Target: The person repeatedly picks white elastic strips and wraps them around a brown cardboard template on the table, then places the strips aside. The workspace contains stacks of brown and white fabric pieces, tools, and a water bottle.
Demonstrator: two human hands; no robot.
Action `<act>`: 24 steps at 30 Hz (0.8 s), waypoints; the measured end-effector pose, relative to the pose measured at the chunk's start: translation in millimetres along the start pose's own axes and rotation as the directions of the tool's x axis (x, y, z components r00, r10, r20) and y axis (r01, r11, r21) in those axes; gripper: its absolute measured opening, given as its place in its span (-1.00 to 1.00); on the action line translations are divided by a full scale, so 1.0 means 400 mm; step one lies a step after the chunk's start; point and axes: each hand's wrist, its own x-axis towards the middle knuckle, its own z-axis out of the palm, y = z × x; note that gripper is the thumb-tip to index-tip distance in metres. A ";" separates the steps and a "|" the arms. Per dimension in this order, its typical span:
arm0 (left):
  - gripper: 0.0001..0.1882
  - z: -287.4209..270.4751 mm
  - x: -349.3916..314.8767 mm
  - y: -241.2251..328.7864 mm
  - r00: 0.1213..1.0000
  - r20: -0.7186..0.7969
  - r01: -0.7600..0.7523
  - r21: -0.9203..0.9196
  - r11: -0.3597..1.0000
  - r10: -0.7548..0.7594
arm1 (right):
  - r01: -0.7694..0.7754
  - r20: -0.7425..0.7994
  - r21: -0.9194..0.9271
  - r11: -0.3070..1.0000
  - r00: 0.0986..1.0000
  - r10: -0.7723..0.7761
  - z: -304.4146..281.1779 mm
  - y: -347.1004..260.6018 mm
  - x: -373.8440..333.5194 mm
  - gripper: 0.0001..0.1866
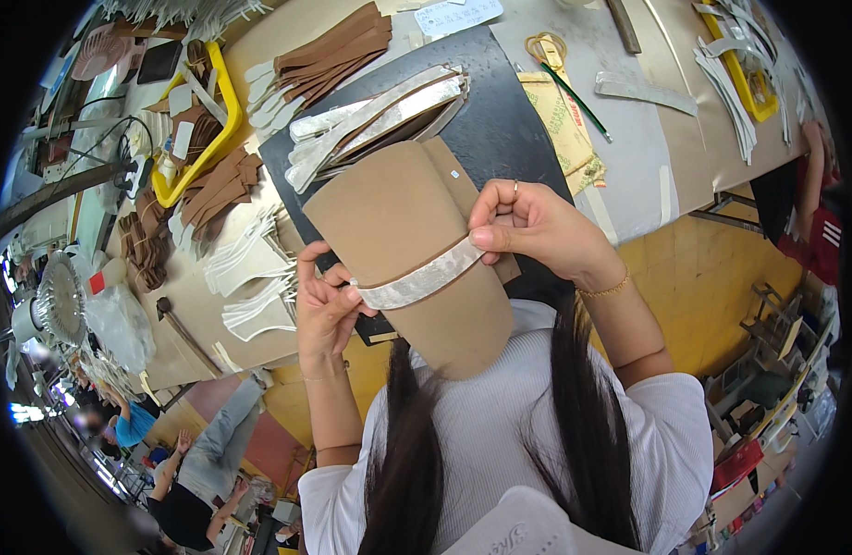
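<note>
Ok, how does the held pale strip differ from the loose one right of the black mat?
The held strip is pinched by the left hand and right hand; the loose strip lies untouched. The held strip crosses the tan board; the loose strip lies away from it. The held strip shows brown edging; the loose strip shows none. Both are pale and narrow.

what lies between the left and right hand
In the head view, a brown-edged whitish strip runs from the left hand to the right hand across a curved tan panel.
</note>
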 end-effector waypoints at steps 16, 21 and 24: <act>-0.35 0.011 -0.002 -0.005 0.999 -0.007 -0.034 0.027 0.999 0.034 | 0.338 -0.076 -0.757 0.560 0.805 -0.589 0.047 0.070 -0.068 -0.77; -0.37 -0.006 -0.005 -0.004 1.000 0.013 -0.020 0.018 1.000 0.020 | 0.314 0.009 -0.802 0.508 0.857 -0.515 0.049 0.081 -0.111 -0.67; -0.37 -0.013 -0.009 0.000 0.999 0.052 -0.015 0.011 1.000 0.015 | 0.361 0.017 -0.780 0.511 0.828 -0.560 -0.006 0.072 -0.101 -0.52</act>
